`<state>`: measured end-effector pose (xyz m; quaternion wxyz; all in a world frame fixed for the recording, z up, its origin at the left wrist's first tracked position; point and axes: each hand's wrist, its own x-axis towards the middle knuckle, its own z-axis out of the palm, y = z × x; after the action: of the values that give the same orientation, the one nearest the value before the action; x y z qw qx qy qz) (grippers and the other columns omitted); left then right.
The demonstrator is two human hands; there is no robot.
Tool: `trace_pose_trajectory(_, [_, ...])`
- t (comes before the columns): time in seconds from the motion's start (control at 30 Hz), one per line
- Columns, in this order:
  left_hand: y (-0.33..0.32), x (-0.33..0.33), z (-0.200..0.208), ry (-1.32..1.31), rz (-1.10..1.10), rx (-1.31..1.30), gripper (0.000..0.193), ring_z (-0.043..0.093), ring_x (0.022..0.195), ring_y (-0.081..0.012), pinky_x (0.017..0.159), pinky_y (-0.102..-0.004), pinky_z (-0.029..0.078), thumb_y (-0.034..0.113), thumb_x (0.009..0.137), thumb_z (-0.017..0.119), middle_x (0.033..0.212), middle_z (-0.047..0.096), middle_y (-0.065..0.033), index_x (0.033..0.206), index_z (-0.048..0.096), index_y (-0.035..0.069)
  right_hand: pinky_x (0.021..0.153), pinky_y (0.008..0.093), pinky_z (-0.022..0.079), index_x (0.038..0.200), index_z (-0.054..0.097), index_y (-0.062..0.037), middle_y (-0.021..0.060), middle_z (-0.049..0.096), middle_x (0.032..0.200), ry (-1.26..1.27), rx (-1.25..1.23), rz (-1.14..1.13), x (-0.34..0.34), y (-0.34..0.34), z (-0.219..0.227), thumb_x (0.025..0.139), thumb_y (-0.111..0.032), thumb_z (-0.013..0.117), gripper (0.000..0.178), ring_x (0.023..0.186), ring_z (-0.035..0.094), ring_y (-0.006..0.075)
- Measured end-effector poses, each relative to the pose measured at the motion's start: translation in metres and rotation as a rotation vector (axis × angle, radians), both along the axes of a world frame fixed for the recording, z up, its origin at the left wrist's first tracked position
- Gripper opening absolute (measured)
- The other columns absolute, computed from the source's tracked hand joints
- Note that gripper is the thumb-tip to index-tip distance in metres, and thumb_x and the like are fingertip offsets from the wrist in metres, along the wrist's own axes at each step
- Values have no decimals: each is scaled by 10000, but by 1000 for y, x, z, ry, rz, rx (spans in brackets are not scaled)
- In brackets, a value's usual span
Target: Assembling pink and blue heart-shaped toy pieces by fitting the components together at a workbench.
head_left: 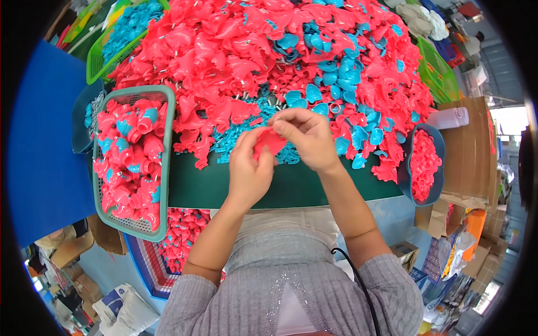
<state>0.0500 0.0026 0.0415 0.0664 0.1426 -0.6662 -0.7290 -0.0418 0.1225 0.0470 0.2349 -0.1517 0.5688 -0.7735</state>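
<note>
Both hands meet over the near edge of a heap of plastic parts. My left hand (pixel 251 168) is closed around a curved pink plastic piece (pixel 270 142). The thumb and fingertips of my right hand (pixel 307 138) pinch together at the upper edge of the same piece; whether a smaller part sits between them is hidden. Behind the hands lie small teal plastic parts (pixel 238 137). Rounded teal shells (pixel 348 75) are scattered to the right, and a large mound of glossy pink shells (pixel 213 50) rises beyond.
A grey-green basket (pixel 170 129) of joined pink and teal pieces stands at left. At right, a blue-grey tub (pixel 441 145) holds small pink parts beside a cardboard box (pixel 468 151). Green crates (pixel 98 61) flank the heap. The green tabletop (pixel 302 187) shows along the front.
</note>
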Motion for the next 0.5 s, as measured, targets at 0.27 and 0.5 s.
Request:
trace_pose_trajectory(0.27, [8, 34, -25, -77, -44, 302, 277, 565, 623, -96, 487, -203, 445, -10, 880, 471, 814, 588, -69, 1155, 485, -37, 750, 255, 479, 949, 583, 10, 50, 622, 900, -70, 45, 156, 27, 5, -28, 877, -72, 616, 114, 836, 586, 94])
trace_pose_trajectory(0.5, [6, 32, -25, -160, -36, 568, 261, 567, 652, -112, 566, -217, 453, 27, 887, 528, 803, 594, -77, 1136, 456, -6, 714, 247, 487, 1005, 588, 2, 22, 622, 893, 2, 247, 200, 14, 3, -16, 853, -89, 657, 190, 802, 591, 80])
